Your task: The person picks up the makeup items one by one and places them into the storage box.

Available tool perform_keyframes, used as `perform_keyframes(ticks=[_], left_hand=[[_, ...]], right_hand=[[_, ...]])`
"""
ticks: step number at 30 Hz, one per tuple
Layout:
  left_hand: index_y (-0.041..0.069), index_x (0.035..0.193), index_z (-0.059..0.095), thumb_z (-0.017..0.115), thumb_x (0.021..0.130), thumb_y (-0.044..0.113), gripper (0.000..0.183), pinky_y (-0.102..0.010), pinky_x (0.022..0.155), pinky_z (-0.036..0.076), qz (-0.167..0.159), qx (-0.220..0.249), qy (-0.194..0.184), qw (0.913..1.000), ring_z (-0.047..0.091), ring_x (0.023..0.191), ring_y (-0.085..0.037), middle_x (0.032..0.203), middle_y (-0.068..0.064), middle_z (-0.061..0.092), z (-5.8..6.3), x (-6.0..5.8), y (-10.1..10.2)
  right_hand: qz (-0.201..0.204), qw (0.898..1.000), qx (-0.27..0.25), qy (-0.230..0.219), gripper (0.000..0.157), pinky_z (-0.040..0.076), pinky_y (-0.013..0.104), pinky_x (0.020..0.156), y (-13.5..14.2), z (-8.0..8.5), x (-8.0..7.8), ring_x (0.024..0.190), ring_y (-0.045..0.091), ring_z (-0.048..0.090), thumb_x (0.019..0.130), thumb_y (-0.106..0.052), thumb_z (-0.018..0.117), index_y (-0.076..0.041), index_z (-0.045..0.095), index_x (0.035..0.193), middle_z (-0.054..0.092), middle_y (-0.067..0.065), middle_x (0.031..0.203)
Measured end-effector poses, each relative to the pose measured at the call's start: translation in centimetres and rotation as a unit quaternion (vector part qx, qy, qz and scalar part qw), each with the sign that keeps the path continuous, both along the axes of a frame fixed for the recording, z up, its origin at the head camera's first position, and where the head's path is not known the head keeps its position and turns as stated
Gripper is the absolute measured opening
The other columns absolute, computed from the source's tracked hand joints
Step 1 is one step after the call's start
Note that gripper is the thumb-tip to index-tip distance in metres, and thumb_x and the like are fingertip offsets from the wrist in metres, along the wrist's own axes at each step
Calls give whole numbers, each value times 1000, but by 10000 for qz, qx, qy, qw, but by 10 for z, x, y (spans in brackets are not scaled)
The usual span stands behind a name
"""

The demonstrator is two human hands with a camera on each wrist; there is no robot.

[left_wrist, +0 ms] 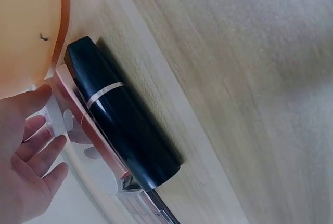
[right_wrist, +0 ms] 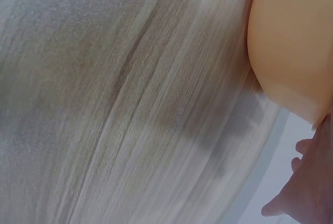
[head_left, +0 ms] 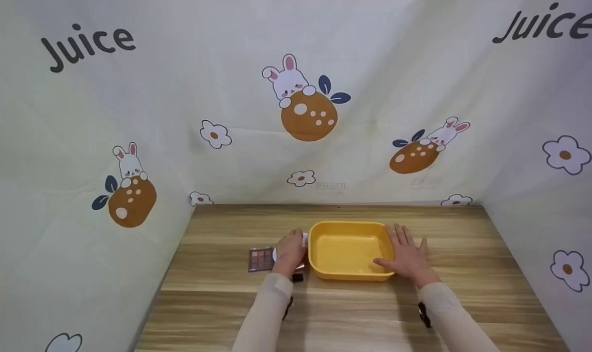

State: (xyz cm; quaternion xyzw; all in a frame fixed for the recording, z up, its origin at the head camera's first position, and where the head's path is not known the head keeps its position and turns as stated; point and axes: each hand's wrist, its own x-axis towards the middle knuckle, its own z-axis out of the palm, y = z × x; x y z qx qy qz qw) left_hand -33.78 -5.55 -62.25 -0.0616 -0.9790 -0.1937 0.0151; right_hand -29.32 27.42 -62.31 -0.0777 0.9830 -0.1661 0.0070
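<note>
A yellow plastic basin (head_left: pixel 351 275) stands on the wooden table. My right hand (head_left: pixel 407 254) rests on its right rim, fingers spread and thumb over the inside; part of that hand (right_wrist: pixel 307 182) shows beside the basin's wall in the right wrist view. Left of the basin, my left hand (head_left: pixel 290 252) curls its thumb and fingers round a small white object (left_wrist: pixel 54 117), whose kind I cannot tell. Close by lie a black cosmetic tube (left_wrist: pixel 125 115) with a silver band, a slim pink case (left_wrist: pixel 96 135) and an eyeshadow palette (head_left: pixel 261 259).
The wooden table (head_left: pixel 354 318) runs back to a hanging cloth (head_left: pixel 364 161) printed with rabbits, oranges and flowers. More of this cloth hangs at the left and right sides.
</note>
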Motion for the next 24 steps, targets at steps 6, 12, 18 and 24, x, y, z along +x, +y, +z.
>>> perform_keyframes(ticks=[6, 12, 18, 24], left_hand=[[4, 119, 58, 69, 91, 14, 31, -52, 87, 56, 51, 203, -7, 9998, 67, 100, -42, 118, -19, 66, 3, 1, -5], [6, 123, 55, 75, 88, 19, 43, -50, 86, 56, 57, 283, -80, 9996, 66, 102, -39, 122, -18, 64, 10, -2, -10], [7, 123, 55, 77, 87, 27, 47, -49, 86, 57, 310, 428, -82, 9986, 67, 102, -36, 121, -17, 64, 20, -2, -13], [6, 124, 57, 79, 85, 31, 51, -48, 85, 57, 476, 463, -65, 9978, 67, 100, -37, 119, -16, 65, 27, -2, -14]], right_hand=[[19, 9999, 4, 124, 106, 1, 86, 105, -2, 0, 0, 152, 45, 12, 82, -66, 67, -11, 20, 159, 17, 23, 165], [-9, 9999, 33, 157, 106, -1, 85, 105, -1, 0, 0, 152, 46, 10, 82, -65, 67, -10, 20, 159, 17, 23, 165], [6, 9997, 67, 229, 106, -1, 86, 104, -2, 1, 1, 152, 47, 12, 81, -64, 68, -9, 22, 158, 17, 24, 164], [34, 9996, 28, 282, 105, 0, 86, 103, -3, 3, 2, 151, 48, 14, 81, -62, 70, -8, 24, 157, 19, 26, 163]])
